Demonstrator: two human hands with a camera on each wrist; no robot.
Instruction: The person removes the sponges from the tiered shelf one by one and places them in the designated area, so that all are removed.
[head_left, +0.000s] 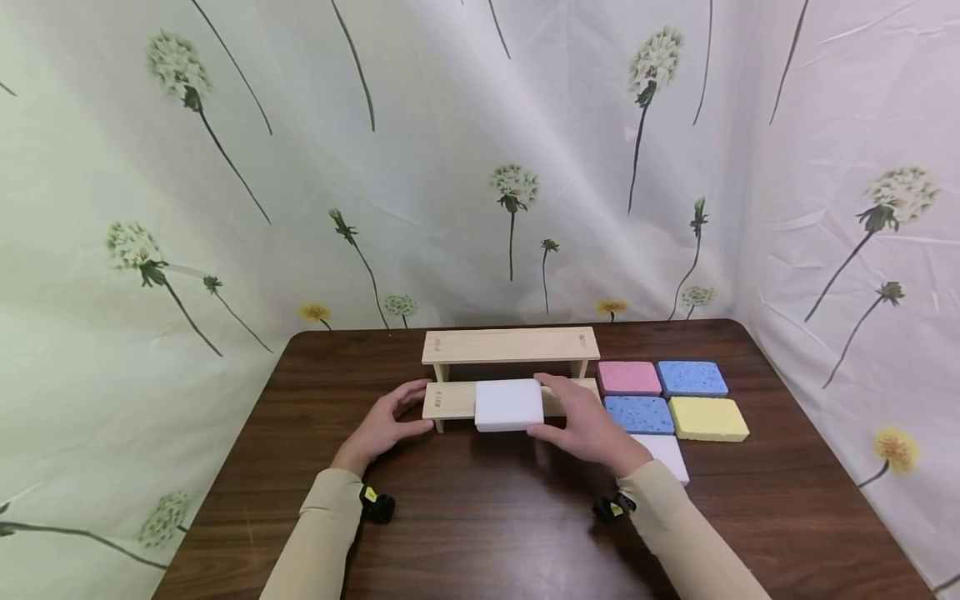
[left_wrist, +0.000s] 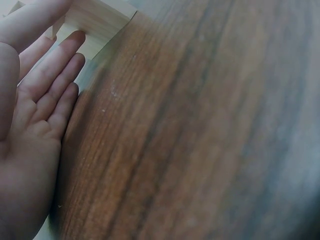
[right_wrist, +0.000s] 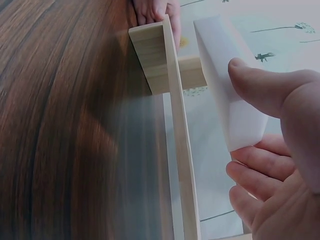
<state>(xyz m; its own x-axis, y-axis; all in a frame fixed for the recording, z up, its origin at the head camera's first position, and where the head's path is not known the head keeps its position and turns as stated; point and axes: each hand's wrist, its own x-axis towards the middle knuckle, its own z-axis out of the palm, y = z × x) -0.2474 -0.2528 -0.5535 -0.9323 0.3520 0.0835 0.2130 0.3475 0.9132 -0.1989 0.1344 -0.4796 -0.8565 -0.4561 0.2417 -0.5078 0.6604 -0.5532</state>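
A two-step wooden rack (head_left: 510,345) stands near the back of the table. My right hand (head_left: 588,427) grips a white sponge (head_left: 508,406) by its right end, thumb on the near side and fingers behind. In the right wrist view this sponge (right_wrist: 227,82) hangs above the rack's lower board (right_wrist: 181,145), with a gap between them. At the left end of the lower board (head_left: 452,402), my left hand (head_left: 378,429) holds the rack, thumb at the front corner and index finger at the back. Its other fingers extend beside the rack's end in the left wrist view.
Right of the rack lie a pink sponge (head_left: 629,378), two blue sponges (head_left: 692,378), a yellow sponge (head_left: 708,418) and a second white sponge (head_left: 663,454), partly covered by my right hand. A flower-patterned cloth (head_left: 450,167) hangs behind the brown table (head_left: 480,533).
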